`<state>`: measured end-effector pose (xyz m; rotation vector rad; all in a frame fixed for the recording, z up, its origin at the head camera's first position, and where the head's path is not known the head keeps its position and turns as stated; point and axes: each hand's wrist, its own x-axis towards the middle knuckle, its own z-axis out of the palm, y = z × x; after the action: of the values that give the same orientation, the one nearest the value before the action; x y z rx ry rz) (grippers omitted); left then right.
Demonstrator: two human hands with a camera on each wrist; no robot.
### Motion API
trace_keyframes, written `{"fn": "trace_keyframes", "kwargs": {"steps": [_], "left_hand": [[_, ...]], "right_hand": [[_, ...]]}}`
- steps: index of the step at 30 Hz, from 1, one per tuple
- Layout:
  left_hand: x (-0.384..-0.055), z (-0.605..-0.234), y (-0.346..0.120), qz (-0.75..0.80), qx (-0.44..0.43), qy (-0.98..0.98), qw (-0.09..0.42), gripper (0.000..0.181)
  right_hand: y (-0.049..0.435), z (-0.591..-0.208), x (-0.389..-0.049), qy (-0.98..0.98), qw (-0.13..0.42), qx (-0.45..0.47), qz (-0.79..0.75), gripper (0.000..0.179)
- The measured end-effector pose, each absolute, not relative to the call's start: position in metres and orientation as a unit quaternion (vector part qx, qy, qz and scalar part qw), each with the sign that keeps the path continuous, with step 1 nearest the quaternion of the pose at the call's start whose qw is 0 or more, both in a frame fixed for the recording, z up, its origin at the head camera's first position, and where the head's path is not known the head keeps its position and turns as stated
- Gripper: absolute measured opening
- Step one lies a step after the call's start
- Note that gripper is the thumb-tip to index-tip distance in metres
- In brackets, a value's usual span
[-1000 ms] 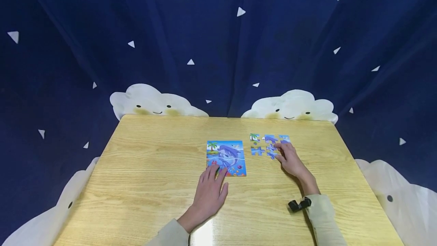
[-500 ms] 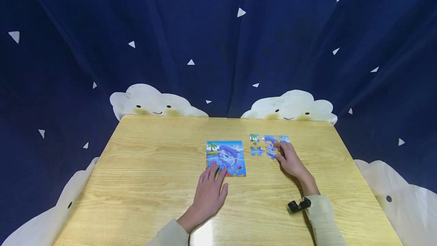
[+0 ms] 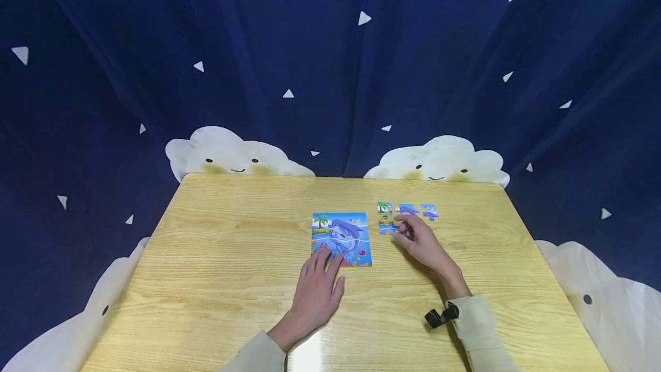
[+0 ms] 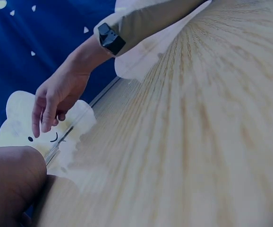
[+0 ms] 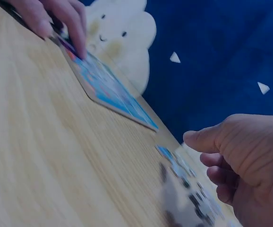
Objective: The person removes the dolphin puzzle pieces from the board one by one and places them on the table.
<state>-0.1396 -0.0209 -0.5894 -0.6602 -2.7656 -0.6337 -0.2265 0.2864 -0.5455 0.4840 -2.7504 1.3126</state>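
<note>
A square dolphin picture board [image 3: 353,231] lies flat on the wooden table. My left hand [image 3: 315,294] rests its fingertips on the board's near edge, fingers extended and thumb apart. To the right are several jigsaw pieces: a palm-tree piece [image 3: 383,208], a dolphin piece [image 3: 408,209], a corner piece [image 3: 430,212] and a blue lower piece [image 3: 386,228]. Over the lower ones hovers my right hand [image 3: 420,243], loosely curled and hiding part of them. In the right wrist view its thumb [image 5: 205,139] is apart from the bent fingers, with nothing visible between.
The wooden table [image 3: 232,280] extends to both sides and toward me. A dark blue curtain [image 3: 330,73] with white triangles and clouds hangs behind the table's far edge. A black device [image 3: 441,316] is strapped at the right wrist.
My right hand has moved left from the pieces at the right side, uncovering the corner piece and now covering the lower middle area. My left hand stays on the board.
</note>
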Motion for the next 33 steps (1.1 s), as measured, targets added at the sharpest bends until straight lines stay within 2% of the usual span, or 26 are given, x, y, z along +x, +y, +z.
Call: {"fn": "trace_keyframes", "kwargs": {"steps": [10, 18, 33], "left_hand": [[-0.140, -0.591, -0.020, -0.221, -0.224, -0.941, 0.124, 0.050], [-0.140, -0.591, -0.020, -0.215, -0.229, -0.938, 0.145, 0.049], [-0.141, -0.590, -0.020, -0.217, -0.231, -0.937, 0.144, 0.050]], "right_hand": [[0.246, -0.540, -0.221, -0.862, -0.045, 0.214, 0.457, 0.044], [0.223, -0.544, -0.229, -0.879, -0.076, 0.220, 0.416, 0.042], [0.207, -0.557, -0.230, -0.914, -0.020, 0.208, 0.346, 0.055]]}}
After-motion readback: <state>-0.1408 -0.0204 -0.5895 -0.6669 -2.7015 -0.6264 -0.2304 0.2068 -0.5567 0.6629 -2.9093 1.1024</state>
